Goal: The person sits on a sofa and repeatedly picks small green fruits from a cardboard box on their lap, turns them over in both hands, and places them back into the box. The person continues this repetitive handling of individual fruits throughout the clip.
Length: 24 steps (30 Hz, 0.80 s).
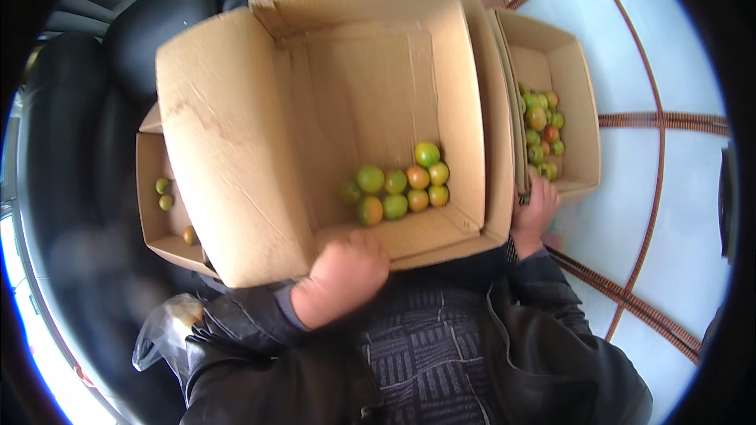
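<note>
A large open cardboard box (366, 94) is tilted before me. Several green and orange tomatoes (396, 206) lie together in its near right part. My left hand (345, 277) is curled over the box's near rim, its fingertips hidden. At the right stands a smaller cardboard box (582, 112) with a pile of green to reddish tomatoes (536, 119). My right hand (534, 212) grips the near left corner of that box, close beside the large one. Its thumb is hard to make out.
Another cardboard box (155, 189), partly covered by the large box's flap (230, 141), shows a few tomatoes (166, 202) at left. A black padded seat (71, 130) lies beyond it. A clear plastic bag (159, 336) is by my left sleeve. Pale tiles (626, 189) with brown patterned strips cover the floor.
</note>
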Tool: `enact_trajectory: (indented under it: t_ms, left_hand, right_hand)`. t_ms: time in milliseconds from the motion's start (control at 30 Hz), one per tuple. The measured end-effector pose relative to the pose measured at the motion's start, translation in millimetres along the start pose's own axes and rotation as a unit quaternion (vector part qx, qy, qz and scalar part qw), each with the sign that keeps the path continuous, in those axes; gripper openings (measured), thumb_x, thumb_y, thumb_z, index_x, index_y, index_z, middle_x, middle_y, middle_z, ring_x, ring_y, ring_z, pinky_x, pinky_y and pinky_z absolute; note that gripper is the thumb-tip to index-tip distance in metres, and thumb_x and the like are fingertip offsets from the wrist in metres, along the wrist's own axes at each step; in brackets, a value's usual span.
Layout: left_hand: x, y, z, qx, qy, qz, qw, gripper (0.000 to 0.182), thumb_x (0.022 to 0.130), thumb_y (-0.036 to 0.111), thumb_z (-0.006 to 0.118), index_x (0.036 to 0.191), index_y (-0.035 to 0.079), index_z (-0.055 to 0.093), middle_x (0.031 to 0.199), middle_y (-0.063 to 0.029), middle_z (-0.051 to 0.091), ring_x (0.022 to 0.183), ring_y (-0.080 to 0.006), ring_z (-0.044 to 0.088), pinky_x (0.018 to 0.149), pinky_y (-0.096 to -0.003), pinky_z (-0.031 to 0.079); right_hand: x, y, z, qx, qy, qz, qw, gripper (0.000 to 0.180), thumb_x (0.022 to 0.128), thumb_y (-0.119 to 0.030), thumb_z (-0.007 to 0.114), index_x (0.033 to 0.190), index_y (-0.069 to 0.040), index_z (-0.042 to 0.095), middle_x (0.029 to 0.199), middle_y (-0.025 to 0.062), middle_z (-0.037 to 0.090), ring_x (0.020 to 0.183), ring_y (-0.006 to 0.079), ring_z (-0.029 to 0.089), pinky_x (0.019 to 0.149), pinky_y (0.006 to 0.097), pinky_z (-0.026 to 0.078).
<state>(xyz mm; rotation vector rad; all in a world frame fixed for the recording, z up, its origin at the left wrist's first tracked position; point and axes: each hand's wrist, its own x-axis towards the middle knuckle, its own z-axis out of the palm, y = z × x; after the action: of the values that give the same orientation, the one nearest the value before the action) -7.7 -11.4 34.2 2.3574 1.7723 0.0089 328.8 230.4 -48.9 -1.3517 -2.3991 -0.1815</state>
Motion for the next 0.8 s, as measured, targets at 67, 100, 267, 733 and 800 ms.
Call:
enact_trajectory:
  t_ms: [67, 100, 267, 733, 800]
  left_hand:
    - [1, -4, -1, -0.008, 0.005, 0.008, 1.0, 0.013, 0.083, 0.022, 0.069, 0.086, 0.01, 0.068, 0.083, -0.0057, 0.062, 0.079, -0.023, 0.065, 0.057, -0.0358, 0.053]
    - [1, -5, -3, -0.013, 0.006, 0.01, 1.0, 0.013, 0.083, 0.022, 0.069, 0.086, 0.01, 0.069, 0.083, -0.0058, 0.062, 0.079, -0.0228, 0.065, 0.057, -0.0354, 0.053]
    - [1, -12, -4, -0.071, -0.005, 0.006, 0.997, 0.015, 0.083, 0.021, 0.07, 0.09, 0.008, 0.069, 0.088, -0.0079, 0.065, 0.083, -0.0258, 0.067, 0.06, -0.0392, 0.057]
    - [-16, -18, -1, -0.096, 0.028, -0.02, 0.995, 0.013, 0.087, 0.018, 0.07, 0.097, 0.01, 0.068, 0.093, -0.0071, 0.066, 0.087, -0.0299, 0.069, 0.068, -0.0451, 0.058]
    - [-13, -15, -5, -0.07, 0.023, -0.031, 0.997, 0.009, 0.088, 0.018, 0.073, 0.093, 0.012, 0.069, 0.091, -0.0071, 0.066, 0.086, -0.0308, 0.07, 0.068, -0.0454, 0.058]
  right_hand:
    - [2, 7, 2, 0.009, -0.027, -0.017, 0.999, 0.046, 0.091, -0.034, 0.084, 0.123, -0.004, 0.073, 0.104, 0.0151, 0.067, 0.102, 0.0392, 0.062, 0.092, 0.0511, 0.046]
    - [3, 10, 2, 0.017, -0.038, -0.024, 0.999, 0.043, 0.091, -0.034, 0.084, 0.118, -0.004, 0.072, 0.101, 0.0153, 0.066, 0.099, 0.0396, 0.062, 0.091, 0.0517, 0.046]
    - [7, 16, -1, 0.028, -0.066, -0.02, 0.997, 0.038, 0.093, -0.033, 0.08, 0.115, -0.004, 0.071, 0.099, 0.0157, 0.065, 0.099, 0.0409, 0.062, 0.092, 0.0526, 0.046]
    - [-6, 29, 34, 0.035, 0.064, -0.073, 0.995, 0.043, 0.097, -0.034, 0.081, 0.126, -0.004, 0.076, 0.099, 0.0119, 0.068, 0.095, 0.0367, 0.063, 0.09, 0.049, 0.048]
    - [-3, 24, 28, 0.062, 0.075, -0.079, 0.992, 0.044, 0.095, -0.029, 0.084, 0.13, -0.004, 0.076, 0.101, 0.011, 0.069, 0.098, 0.0354, 0.064, 0.093, 0.0483, 0.048]
